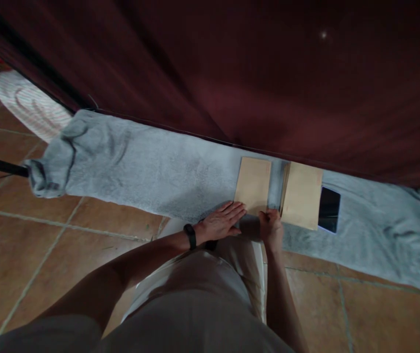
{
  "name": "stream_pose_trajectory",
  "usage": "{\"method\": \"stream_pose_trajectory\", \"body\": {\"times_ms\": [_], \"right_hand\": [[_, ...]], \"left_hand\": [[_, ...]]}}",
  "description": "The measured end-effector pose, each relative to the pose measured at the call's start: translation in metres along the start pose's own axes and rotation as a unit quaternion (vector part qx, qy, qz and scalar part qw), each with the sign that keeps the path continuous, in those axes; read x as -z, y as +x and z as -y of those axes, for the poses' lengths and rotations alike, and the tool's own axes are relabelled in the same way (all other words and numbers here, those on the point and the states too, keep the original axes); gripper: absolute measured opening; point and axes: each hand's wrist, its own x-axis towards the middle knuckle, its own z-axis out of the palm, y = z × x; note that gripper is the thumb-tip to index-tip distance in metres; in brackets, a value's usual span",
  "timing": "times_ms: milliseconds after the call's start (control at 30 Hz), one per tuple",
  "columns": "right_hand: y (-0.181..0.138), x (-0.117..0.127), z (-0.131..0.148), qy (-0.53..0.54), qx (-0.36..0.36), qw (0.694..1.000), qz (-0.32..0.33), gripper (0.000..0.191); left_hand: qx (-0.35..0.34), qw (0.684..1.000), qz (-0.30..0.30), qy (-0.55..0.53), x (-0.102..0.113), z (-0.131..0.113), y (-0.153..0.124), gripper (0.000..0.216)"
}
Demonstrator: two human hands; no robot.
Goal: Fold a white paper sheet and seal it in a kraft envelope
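Observation:
A brown paper envelope (pixel 254 184) lies on a grey cloth in front of me. My left hand (pixel 223 220) is open and flat, with its fingertips on the envelope's lower left corner. At the lower right corner, the fingers of my right hand (pixel 271 226) are closed on the envelope's near edge. Just to the right sits a stack of similar brown envelopes (pixel 301 196), with several edges showing along its left side. A dark-screened phone (pixel 329 210) lies beside the stack, its left part covered by it.
The long grey cloth (pixel 151 166) covers a narrow surface, bunched at its left end. Behind it hangs a dark red fabric (pixel 268 83). A black bar (pixel 0 164) and a striped cloth (pixel 33 103) are at the left. Tiled floor (pixel 85 245) lies below.

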Motion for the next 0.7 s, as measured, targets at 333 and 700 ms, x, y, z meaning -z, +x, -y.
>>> {"method": "stream_pose_trajectory", "body": {"times_ms": [333,700], "right_hand": [[-0.002,-0.003,-0.006,0.089,0.002,0.996,-0.019,0.03],[0.0,-0.002,-0.003,0.356,-0.077,0.931,0.035,0.033]], "left_hand": [[0.023,0.999,-0.013,-0.036,-0.002,-0.002,-0.001,0.064],[0.248,0.866,-0.179,-0.395,-0.001,0.005,0.017,0.063]]}}
